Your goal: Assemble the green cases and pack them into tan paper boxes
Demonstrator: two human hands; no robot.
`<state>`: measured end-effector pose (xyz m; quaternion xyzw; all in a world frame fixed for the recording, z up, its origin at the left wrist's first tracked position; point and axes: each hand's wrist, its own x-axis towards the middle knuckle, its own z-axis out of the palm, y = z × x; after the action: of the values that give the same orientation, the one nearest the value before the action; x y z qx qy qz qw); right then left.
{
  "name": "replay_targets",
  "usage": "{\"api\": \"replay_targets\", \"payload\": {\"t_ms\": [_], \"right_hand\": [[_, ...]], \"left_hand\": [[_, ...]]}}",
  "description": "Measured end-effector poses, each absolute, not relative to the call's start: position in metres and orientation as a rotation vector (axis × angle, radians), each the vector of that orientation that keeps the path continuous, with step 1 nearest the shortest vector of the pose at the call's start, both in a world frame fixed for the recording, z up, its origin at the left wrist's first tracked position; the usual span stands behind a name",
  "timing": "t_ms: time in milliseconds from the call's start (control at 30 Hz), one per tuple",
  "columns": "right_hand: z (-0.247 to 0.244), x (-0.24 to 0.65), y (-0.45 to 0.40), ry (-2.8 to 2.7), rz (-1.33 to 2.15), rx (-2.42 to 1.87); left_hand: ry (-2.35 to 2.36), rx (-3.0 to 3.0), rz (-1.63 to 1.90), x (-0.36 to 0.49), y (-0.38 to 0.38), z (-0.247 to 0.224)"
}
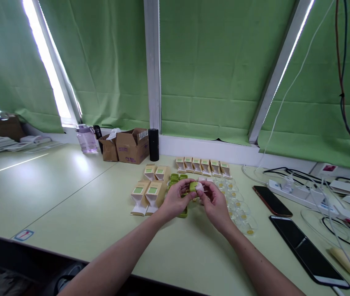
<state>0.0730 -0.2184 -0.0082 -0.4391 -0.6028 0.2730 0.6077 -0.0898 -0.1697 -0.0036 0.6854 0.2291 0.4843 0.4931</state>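
Observation:
Above the middle of the table, my left hand (175,198) is closed on a small green container (192,187). My right hand (217,205) pinches a small pale pink-white rounded piece (199,188), which touches the green container; its exact kind is too small to tell. Beneath and behind my hands lie more green containers (183,176), partly hidden by my left hand. Clear plastic pieces with yellow centres (239,216) are spread beside my right hand. Open cream boxes with green labels (153,197) stand left of my left hand.
A row of similar small boxes (206,166) stands at the back. A cardboard box (132,148), a black cylinder (153,144) and a purple bottle (86,139) are behind left. On the right lie a phone (272,200), a tablet (307,248), a power strip (301,197) and tangled cables.

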Motion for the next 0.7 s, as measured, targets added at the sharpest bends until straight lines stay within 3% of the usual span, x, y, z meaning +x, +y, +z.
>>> {"api": "replay_targets", "payload": {"t_ms": [700], "right_hand": [[-0.009,0.062,-0.218,-1.158,0.738,-0.948]], "left_hand": [[0.603,1.576,1.239,-0.083,-0.174,-0.007]]}}
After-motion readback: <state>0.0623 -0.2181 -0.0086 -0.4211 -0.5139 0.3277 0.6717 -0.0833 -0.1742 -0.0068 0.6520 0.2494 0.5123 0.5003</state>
